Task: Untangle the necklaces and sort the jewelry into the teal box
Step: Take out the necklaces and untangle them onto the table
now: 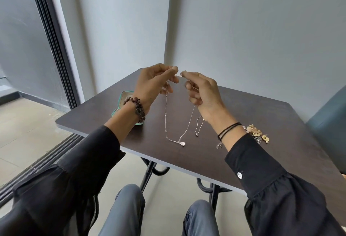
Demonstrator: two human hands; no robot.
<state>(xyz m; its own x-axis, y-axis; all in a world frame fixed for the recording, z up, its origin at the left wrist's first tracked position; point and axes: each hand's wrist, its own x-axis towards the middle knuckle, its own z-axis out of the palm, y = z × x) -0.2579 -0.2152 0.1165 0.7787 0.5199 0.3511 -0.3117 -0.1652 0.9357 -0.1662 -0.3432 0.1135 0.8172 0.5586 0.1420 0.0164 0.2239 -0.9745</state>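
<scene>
A thin silver necklace [165, 116] with small beads hangs in a loop between my two raised hands, and its pale teardrop pendant [182, 143] touches the dark table [252, 116]. My left hand [155, 84] pinches one end of the chain. My right hand [201, 93] pinches the other end, fingertips nearly meeting the left. A second fine chain [198, 125] dangles below my right palm with a small pendant at its tip. The open teal box [122, 99] sits behind my left wrist, mostly hidden by it.
A heap of gold and silver jewelry [256, 132] lies on the table just right of my right wrist. A small silver charm [219, 145] lies by that sleeve. Walls close in behind the table; a teal chair [329, 123] stands at right.
</scene>
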